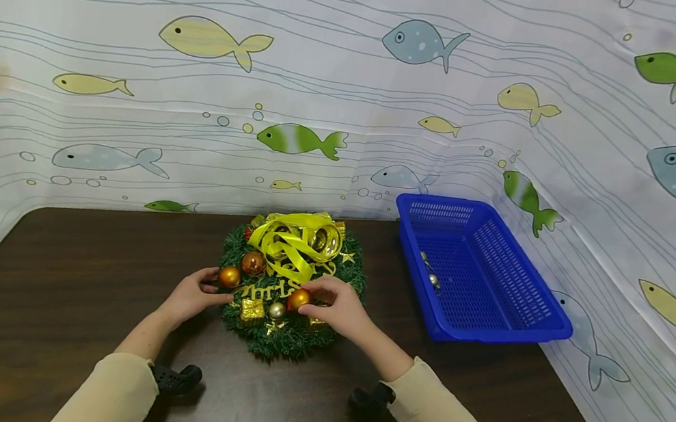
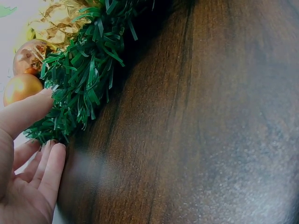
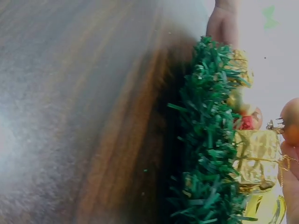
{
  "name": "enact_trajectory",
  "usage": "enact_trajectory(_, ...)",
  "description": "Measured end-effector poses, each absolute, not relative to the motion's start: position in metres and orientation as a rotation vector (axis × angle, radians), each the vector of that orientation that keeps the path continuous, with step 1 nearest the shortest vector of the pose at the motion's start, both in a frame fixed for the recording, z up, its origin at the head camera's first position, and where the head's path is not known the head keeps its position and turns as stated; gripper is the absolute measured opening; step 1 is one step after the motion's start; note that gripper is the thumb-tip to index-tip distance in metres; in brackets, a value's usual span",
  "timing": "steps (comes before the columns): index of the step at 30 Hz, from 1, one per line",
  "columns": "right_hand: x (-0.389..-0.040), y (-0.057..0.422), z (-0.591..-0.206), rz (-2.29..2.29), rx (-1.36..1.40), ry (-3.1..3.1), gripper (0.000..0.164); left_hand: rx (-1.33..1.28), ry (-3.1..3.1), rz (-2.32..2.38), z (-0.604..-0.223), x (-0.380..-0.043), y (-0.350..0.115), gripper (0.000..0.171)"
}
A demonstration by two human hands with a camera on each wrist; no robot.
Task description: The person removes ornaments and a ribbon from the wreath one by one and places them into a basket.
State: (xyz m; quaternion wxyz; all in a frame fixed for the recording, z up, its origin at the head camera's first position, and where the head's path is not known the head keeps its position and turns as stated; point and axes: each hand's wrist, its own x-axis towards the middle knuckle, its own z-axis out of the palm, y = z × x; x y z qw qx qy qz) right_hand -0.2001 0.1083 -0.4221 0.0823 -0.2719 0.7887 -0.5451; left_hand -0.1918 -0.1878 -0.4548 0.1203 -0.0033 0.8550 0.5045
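Note:
A green tinsel Christmas wreath (image 1: 275, 347) lies on the dark wooden table, covered with yellow ribbon (image 1: 294, 244), gold gift boxes (image 1: 252, 310) and balls. My left hand (image 1: 189, 297) grips its left rim; in the left wrist view the thumb lies on the tinsel (image 2: 84, 88) and the fingers sit lower at its edge. Near that thumb is an orange ball (image 1: 229, 276). My right hand (image 1: 341, 308) pinches another orange ball (image 1: 300, 298) above the wreath's front right part. In the right wrist view this ball (image 3: 291, 123) stands apart from the tinsel, with its metal cap showing.
To the right of the wreath stands a blue plastic basket (image 1: 501, 335) with a few small gold ornaments (image 1: 433, 280) inside. A fish-patterned cloth (image 1: 325, 99) hangs behind the table and along its right side.

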Motion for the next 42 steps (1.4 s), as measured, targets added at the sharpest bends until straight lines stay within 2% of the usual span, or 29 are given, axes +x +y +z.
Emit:
enact_trajectory(8, -0.206, 0.114, -0.409, -1.742, -0.659, 2.291, 0.036, -0.011, 2.487, 1.493, -0.457, -0.190, -0.188, 0.081)
enact_trajectory(42, -0.222, 0.149, -0.376, -1.784, -0.579, 2.465, 0.032, -0.016, 2.494, 1.482, -0.455, -0.191, -0.188, 0.080)
